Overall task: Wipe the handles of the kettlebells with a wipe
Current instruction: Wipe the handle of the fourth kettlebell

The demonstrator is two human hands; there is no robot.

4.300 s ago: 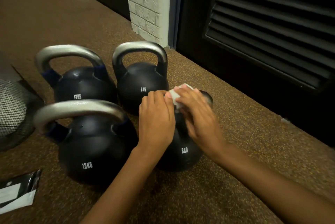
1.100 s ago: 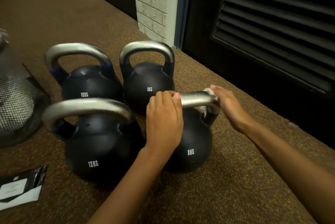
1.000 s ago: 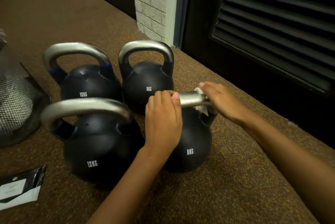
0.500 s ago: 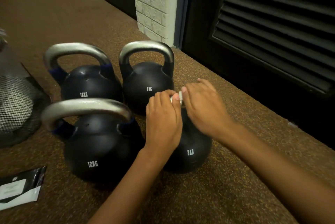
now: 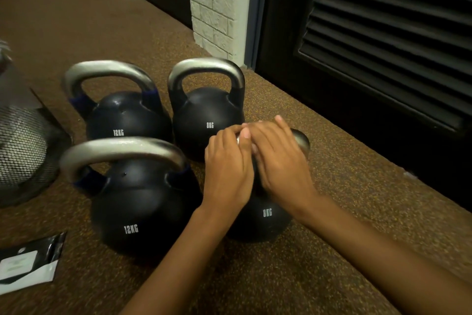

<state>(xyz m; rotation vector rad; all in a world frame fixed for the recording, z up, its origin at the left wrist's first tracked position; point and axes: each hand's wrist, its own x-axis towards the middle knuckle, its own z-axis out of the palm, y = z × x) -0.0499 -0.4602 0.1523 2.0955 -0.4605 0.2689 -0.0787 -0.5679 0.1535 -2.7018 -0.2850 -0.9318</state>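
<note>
Mostly black, the near 8KG kettlebell (image 5: pixel 265 215) bears a silver handle (image 5: pixel 302 138).

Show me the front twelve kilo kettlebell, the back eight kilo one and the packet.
front 12 kg kettlebell (image 5: pixel 132 197), head view, black body.
back 8 kg kettlebell (image 5: pixel 205 111), head view, black body.
black packet (image 5: pixel 29 263), head view, middle.

left hand (image 5: pixel 228 169): our fingers curled over the kettlebell handle (image 5: pixel 302 139) | right hand (image 5: pixel 279 159): snug against it, wrapped over the same handle | forearms: both angled in from below
</note>
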